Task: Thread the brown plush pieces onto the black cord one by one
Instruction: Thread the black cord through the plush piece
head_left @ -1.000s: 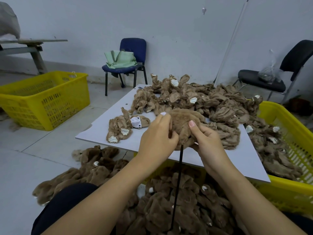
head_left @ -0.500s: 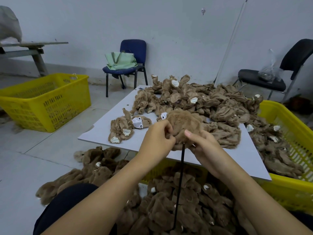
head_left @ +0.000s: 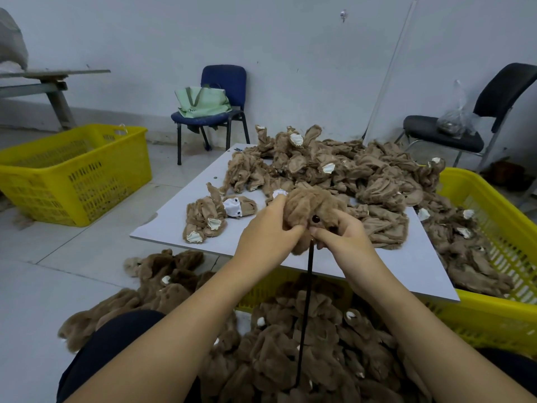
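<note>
A furry brown plush piece (head_left: 308,203) with a dark bead eye sits between both hands above the white board (head_left: 180,216). My left hand (head_left: 268,231) grips its left side, fingers curled into the fur. My right hand (head_left: 344,235) pinches its lower right side, close to where the black cord (head_left: 306,301) runs in. The cord hangs straight down from the piece into a mass of brown plush pieces (head_left: 305,353) near my lap. A big heap of inside-out brown plush pieces (head_left: 348,173) covers the far part of the board.
A small cluster of plush pieces (head_left: 207,221) lies at the board's left. Yellow crates stand at the left (head_left: 72,175) and under the board at the right (head_left: 494,205). More plush (head_left: 162,280) lies on the floor. A blue chair (head_left: 220,91) and a black chair (head_left: 465,123) stand by the wall.
Both hands have worked the plush piece round on the cord; its bead eye now faces me. My right fingers have moved in under the piece beside the cord.
</note>
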